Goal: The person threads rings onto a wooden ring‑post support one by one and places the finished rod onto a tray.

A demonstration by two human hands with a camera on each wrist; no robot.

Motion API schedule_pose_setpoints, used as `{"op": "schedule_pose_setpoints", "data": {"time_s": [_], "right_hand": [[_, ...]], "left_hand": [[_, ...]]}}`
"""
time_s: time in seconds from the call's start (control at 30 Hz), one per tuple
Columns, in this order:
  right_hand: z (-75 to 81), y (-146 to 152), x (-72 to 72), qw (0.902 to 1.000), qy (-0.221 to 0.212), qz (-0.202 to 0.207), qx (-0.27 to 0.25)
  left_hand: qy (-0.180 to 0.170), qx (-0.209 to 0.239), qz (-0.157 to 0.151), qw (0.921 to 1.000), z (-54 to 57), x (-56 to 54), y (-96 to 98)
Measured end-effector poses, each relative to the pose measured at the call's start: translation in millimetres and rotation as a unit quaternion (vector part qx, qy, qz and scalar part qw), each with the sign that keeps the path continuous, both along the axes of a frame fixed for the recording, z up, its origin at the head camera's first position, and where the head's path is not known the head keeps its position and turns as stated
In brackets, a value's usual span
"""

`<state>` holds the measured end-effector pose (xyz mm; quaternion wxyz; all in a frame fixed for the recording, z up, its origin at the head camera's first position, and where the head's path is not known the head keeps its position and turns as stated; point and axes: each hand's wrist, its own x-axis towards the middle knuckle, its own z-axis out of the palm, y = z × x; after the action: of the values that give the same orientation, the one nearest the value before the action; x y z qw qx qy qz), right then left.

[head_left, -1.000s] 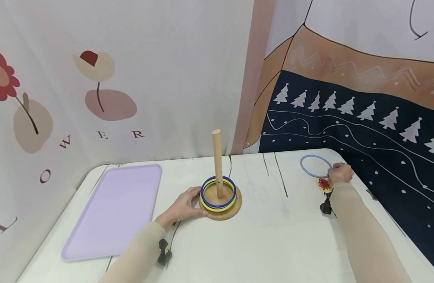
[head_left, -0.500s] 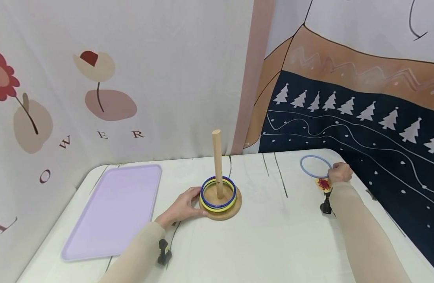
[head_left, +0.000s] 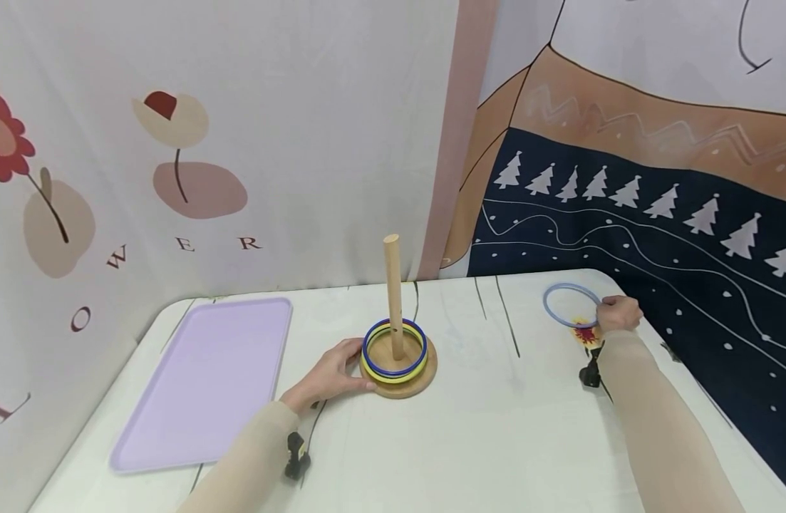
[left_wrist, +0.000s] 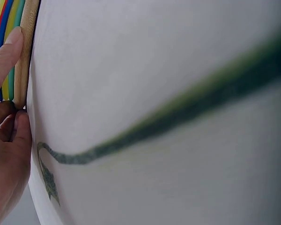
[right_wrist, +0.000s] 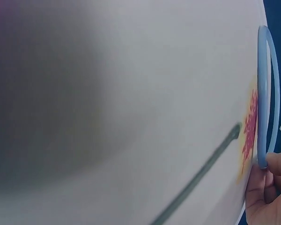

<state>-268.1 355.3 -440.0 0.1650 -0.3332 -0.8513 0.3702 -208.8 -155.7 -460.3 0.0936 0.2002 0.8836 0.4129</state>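
Observation:
A wooden ring stand (head_left: pixel 393 296) with an upright post and round base stands mid-table. Several coloured rings encircle the post's foot, a blue ring (head_left: pixel 395 374) on top and a yellow one below it. My left hand (head_left: pixel 331 374) holds the stand's left side, thumb and fingers spread around the base. The left wrist view shows the thumb across the edges of the green ring (left_wrist: pixel 17 28) and the base (left_wrist: pixel 24 65). At far right my right hand (head_left: pixel 619 313) pinches a light blue ring (head_left: pixel 546 304) at its near right side. The right wrist view shows this ring (right_wrist: pixel 262 93) nearly edge-on.
A light purple tray (head_left: pixel 207 377) lies on the left of the table. The white tablecloth (head_left: pixel 482 427) has printed stems and a red-yellow flower (head_left: pixel 583 335) beside the right hand. Curtains (head_left: pixel 341 142) rise behind the table's back edge.
The light blue ring's near side has shifted slightly downward in the head view, overlapping more of the printed flower. My right hand moved a touch with it; the left hand and stand stayed still.

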Motion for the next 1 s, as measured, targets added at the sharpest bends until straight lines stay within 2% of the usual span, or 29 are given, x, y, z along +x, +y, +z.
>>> {"op": "schedule_pose_setpoints", "data": {"time_s": [0.17,0.3,0.47,0.57,0.8,0.9,1.0], "right_hand": [[0.7,-2.4,4.4,0.9999,0.015,0.002,-0.008],[0.1,-5.5,1.8,0.9991,0.032,0.004,-0.028],[4.5,-14.8,-6.8,0.9971,0.040,0.036,-0.054],[15.3,-26.6,-9.0,0.9922,0.039,0.065,-0.099],[41.1,-52.5,-20.1,0.9659,0.090,0.132,-0.204],[33.3,-49.7,-37.0,0.9395,0.146,0.162,-0.264],[44.3,-60.5,-39.4,0.9233,0.178,0.189,-0.283]], "left_hand": [[-0.003,0.001,-0.003,1.0000,0.8,1.1,0.2],[-0.004,0.001,-0.001,1.0000,2.0,0.9,0.1],[-0.004,0.002,0.000,1.0000,2.2,0.9,-0.2],[-0.003,0.003,0.000,1.0000,2.4,0.9,-0.1],[-0.005,0.003,0.002,1.0000,3.8,0.7,0.0],[-0.006,0.004,0.000,1.0000,3.0,0.9,0.0],[-0.007,0.004,0.000,1.0000,1.5,1.0,-0.2]]}}
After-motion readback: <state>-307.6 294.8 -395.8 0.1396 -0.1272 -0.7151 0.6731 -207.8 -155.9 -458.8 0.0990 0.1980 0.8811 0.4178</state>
